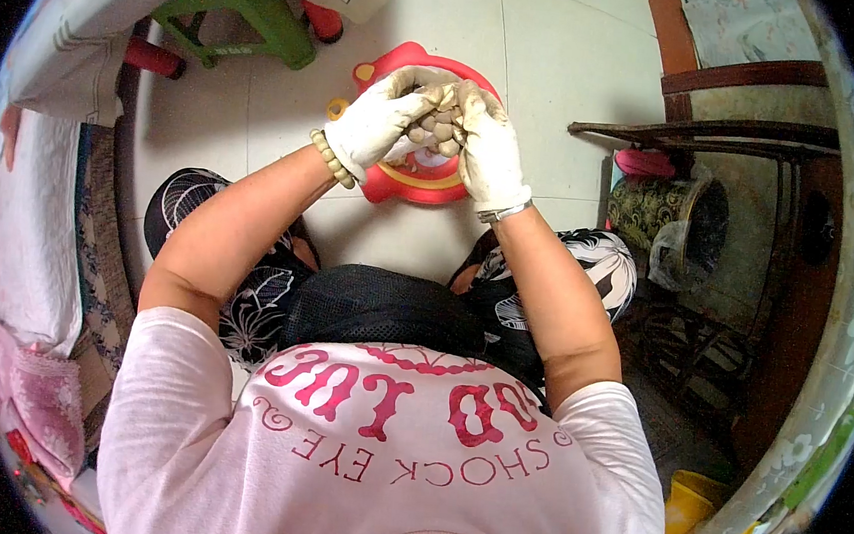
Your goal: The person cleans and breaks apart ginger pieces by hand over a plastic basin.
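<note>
1. A person in a white T-shirt (381, 464) with pink and red lettering works over a pale tiled floor (379, 233), both arms reaching toward the far side, hands brought together.
2. The left hand (415, 105), in a whitish glove, grasps a cluster of small, round, brownish, mushroom-like pieces (440, 129) from the left, fingers bent over its far edge. A beaded bracelet (332, 159) circles the wrist.
3. The right hand (464, 114), gloved to match, grips the same cluster from the right, its fingertips close to those of the left. A watch (504, 212) sits at the wrist.
4. The cluster is held between the two hands, above a red basin (425, 196) on the floor. Pale and brownish contents show inside the basin, partly hidden by the gloves; their details are too small to tell.
5. A small yellow ring (337, 109) shows just beside the basin's left side.
6. At far left, a green stool (241, 11) stands on the tiles, near a hanging pale cloth (72, 58).
7. On the right, a pink item (644, 163) lies at the far side of a dark, gold-patterned container (647, 206), with a clear plastic bag (668, 256) against it, beside dark wooden furniture (698, 131).
8. A pink lacy fabric (40, 402) lies at near left; a yellow item (694, 504) shows at near right.
</note>
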`<state>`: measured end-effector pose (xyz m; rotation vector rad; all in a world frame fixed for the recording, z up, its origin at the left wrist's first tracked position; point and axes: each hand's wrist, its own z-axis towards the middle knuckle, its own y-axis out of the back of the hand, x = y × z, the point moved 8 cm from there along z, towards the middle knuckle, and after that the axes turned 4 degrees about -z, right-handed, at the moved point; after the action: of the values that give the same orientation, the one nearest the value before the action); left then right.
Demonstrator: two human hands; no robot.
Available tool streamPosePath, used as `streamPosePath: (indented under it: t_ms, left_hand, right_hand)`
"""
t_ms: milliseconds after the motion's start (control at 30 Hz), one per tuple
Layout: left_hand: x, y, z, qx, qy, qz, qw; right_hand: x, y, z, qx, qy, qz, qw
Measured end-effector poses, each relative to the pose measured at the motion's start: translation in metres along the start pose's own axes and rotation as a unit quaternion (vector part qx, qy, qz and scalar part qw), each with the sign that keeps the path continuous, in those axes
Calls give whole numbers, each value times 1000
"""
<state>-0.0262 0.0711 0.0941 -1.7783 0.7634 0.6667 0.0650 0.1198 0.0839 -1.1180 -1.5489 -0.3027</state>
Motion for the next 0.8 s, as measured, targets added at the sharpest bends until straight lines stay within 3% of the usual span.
streamPosePath:
  t_ms: [267, 333, 500, 600, 800]
  left_hand:
    - [8, -1, 6, 63, -52, 57, 995]
    - [13, 3, 7, 73, -106, 188, 974]
    - [21, -1, 4, 48, -112, 171, 978]
    - [31, 1, 4, 17, -66, 131, 989]
    - [27, 3, 3, 13, -195, 295, 935]
  right_hand:
    - [-3, 2, 5, 60, -66, -54, 995]
    - [-7, 0, 5, 90, -74, -56, 992]
    - [-8, -3, -2, 51, -34, -25, 998]
    - [-16, 0, -5, 24, -21, -8, 999]
    - [-21, 0, -10, -2, -8, -16, 1000]
